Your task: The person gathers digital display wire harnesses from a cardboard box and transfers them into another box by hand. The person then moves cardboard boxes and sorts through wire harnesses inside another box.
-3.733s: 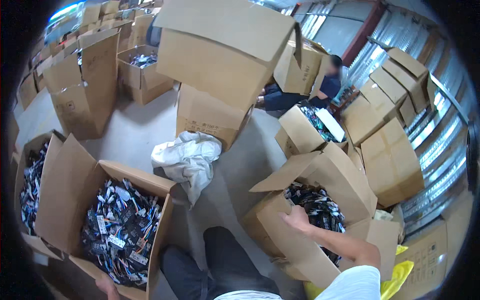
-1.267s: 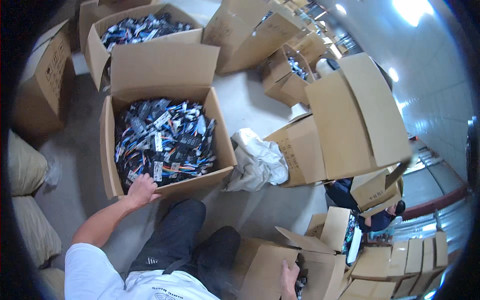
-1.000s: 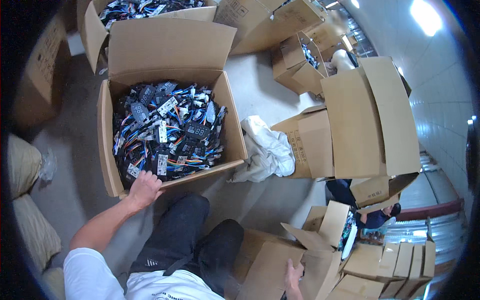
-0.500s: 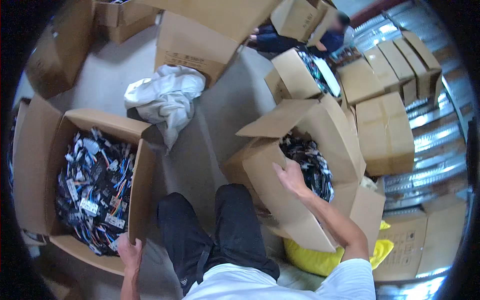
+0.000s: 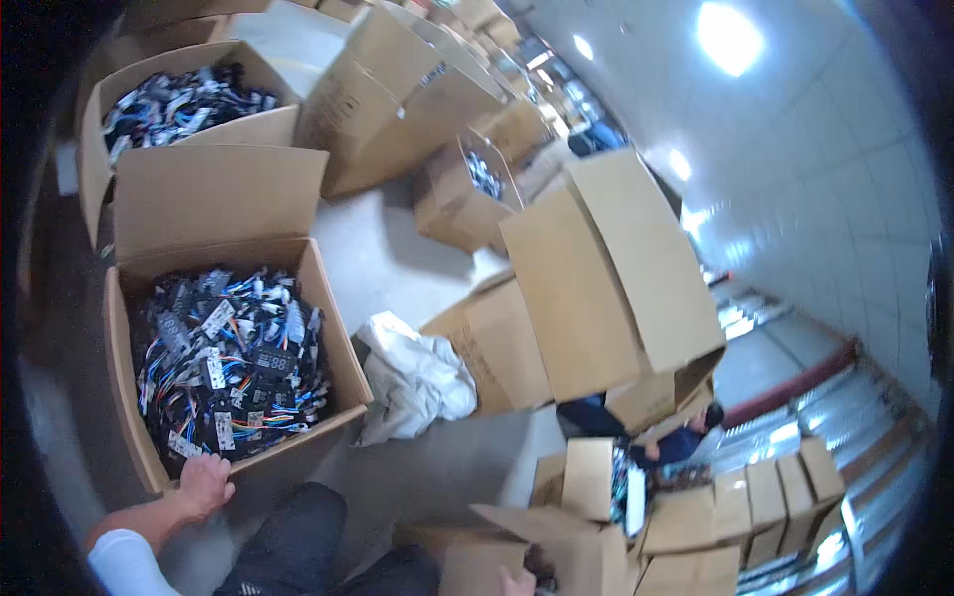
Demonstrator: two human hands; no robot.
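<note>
Cloth bundle (image 5: 412, 382) lies right of cable-filled box (image 5: 333, 328).

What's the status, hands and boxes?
Left hand grips near rim of open cardboard box of wired parts. Right hand barely visible at bottom edge.

You have two open cardboard boxes of bundled wires on your left, the near box (image 5: 149, 417) and the far box (image 5: 94, 119). One crumpled white cloth (image 5: 412, 377) lies on the floor. One other person (image 5: 646, 437) is nearby.
</note>
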